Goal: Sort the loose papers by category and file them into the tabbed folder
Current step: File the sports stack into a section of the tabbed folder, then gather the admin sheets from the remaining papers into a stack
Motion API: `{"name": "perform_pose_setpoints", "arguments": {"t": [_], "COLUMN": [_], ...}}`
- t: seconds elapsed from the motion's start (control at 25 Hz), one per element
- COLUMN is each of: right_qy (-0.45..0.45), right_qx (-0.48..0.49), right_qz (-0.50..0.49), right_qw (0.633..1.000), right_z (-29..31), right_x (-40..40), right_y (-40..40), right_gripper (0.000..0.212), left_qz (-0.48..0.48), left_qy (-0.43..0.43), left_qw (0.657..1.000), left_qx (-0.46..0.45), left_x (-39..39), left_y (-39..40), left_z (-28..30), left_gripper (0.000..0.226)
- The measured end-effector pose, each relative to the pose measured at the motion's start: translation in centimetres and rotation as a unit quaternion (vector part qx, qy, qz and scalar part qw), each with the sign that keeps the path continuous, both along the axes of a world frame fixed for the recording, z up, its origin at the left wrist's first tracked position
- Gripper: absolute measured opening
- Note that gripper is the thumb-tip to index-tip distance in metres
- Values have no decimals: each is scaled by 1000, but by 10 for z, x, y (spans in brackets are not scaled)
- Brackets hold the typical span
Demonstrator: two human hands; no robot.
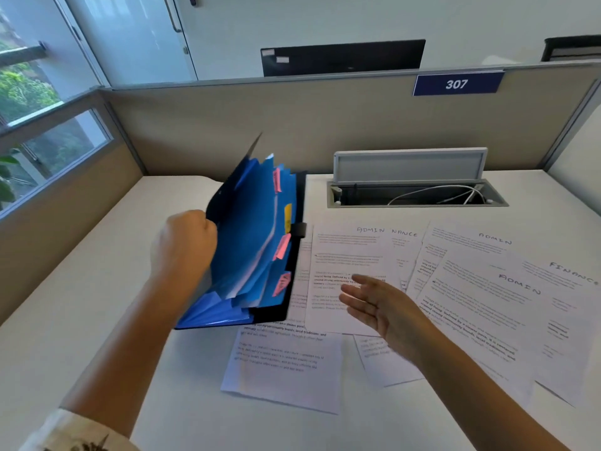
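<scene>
Two bare forearms are seen from the head cam, w/ both hands uncovered. No gloves, rings, watch or bands are worn on the left hand or the right hand; wrists are bare too. A sleeve is seen only on the left arm, at the bottom-left corner: light cream fabric, ending approx. at the elbow, w/ a dark printed pattern, poss. leaf- or flower-like, cut off by the frame edge. Its hem is slightly rumpled. The right arm is bare as far as the frame edge. Nails are too blurred to be made out.
</scene>
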State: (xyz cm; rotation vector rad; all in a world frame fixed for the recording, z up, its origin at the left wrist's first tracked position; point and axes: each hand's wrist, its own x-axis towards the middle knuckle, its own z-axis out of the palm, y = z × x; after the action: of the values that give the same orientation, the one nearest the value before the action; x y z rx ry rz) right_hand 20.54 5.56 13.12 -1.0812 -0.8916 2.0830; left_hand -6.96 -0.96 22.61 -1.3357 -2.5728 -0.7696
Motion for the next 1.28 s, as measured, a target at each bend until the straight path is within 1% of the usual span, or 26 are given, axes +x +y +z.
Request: {"name": "perform_pose_setpoints", "arguments": {"t": [0.12,0.2,0.24,0.28,0.36,0.4,0.44,0.48,0.56,0.64,0.72,0.8,0.92,1.0,1.08,1.16,1.24,1.28], "right_qy": [-100,-139,-164,-207,-328,-365,-379,-382,-397,-425,-432,-430,-441,-437,-458,-501,-535,-556], "right_qx": [49,86,123,170,267,305,340,355,365,371,387,398,417,421,413,404,401,396], "right_qz": [-15,-2,8,17,44,56,71,84,88,90,87,91,117,122,85,45,32,34], "right_qw": [994,987,979,963,905,878,858,849,837,821,810,805,786,785,783,764,743,730], "right_z": [-21,-31,-37,-44,-53,-54,-55,-57,-62,-69,-76,-82,-91,-95,-93,-91,-94,-97], "right_x": [14,20,20,20,20,20,20,21,25,30,36,40,40,41,49,62,75,81], "right_y": [-5,-9,-11,-13,-19,-23,-26,-29,-33,-33,-34,-37,-37,-27,-11,2,4,0], "right_gripper": [21,19,22,24,21,21,26,30,33,33,31,31,34,37,40,42,47,52], "left_qz": [25,39,45,48,41,36,33,33,34,39,45,49,30,17,11,-11,-67,-98], "left_qy": [17,2,-7,-14,-14,-5,6,17,31,34,30,17,-4,-26,-54,-65,-52,-44], "left_qw": [998,996,994,993,992,991,989,988,986,983,979,976,972,968,971,978,986,987], "left_qx": [-46,-84,-98,-107,-122,-132,-142,-150,-158,-175,-195,-210,-233,-248,-234,-197,-142,-122], "left_x": [-20,-26,-28,-29,-25,-21,-16,-11,-6,-9,-13,-14,-10,-2,9,26,43,50], "left_y": [-1,-3,-4,-5,-6,-6,-6,-6,-4,0,2,2,-1,-5,-12,-22,-32,-37], "left_z": [-13,-27,-35,-42,-56,-63,-70,-76,-89,-102,-113,-125,-144,-150,-153,-156,-168,-180], "left_gripper": [29,25,24,24,26,28,31,31,29,26,24,23,24,24,26,22,14,17]}}
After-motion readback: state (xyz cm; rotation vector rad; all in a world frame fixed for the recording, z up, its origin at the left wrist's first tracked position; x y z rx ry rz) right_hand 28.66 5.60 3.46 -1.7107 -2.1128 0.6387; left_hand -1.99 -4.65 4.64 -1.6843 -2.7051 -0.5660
